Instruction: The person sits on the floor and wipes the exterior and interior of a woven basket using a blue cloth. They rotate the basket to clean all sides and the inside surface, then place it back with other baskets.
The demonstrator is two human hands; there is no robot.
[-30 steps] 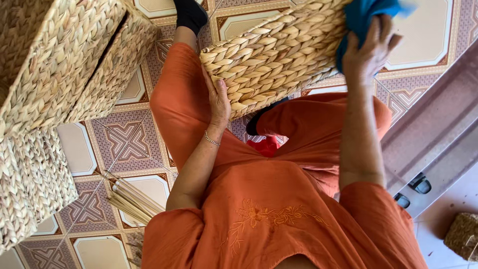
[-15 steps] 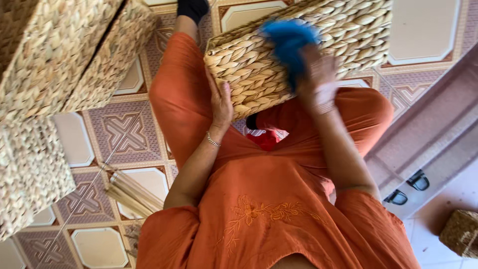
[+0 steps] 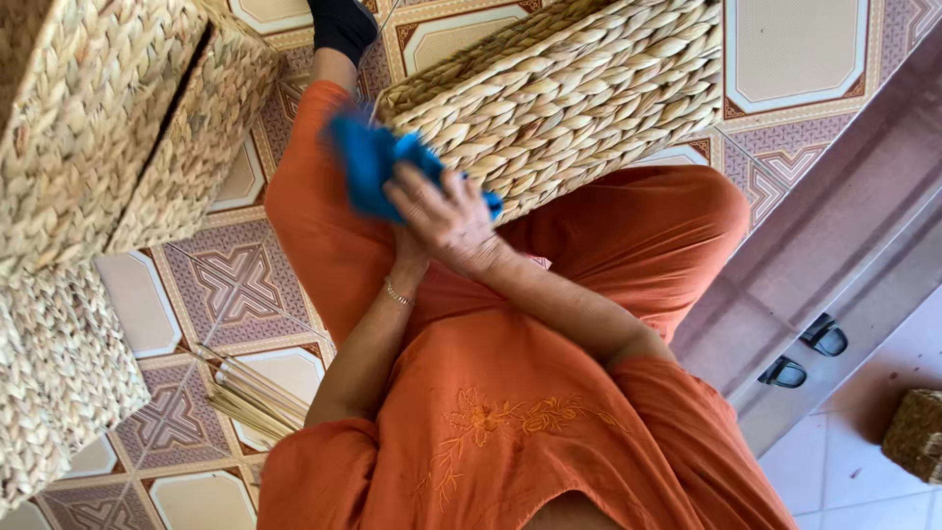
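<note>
One soft blue cloth (image 3: 378,162) is clutched in the right hand (image 3: 446,221) against a stiff, light basket (image 3: 569,93) — left hand's grip cannot be told

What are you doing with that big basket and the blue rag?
A person in orange clothes sits on a patterned tile floor with a woven basket on their lap. The right hand presses a blue cloth against the basket's side. The left hand is hidden behind it, its arm reaching up to the basket. More woven baskets are stacked to the left, and a bundle of pale sticks lies on the floor.
</note>
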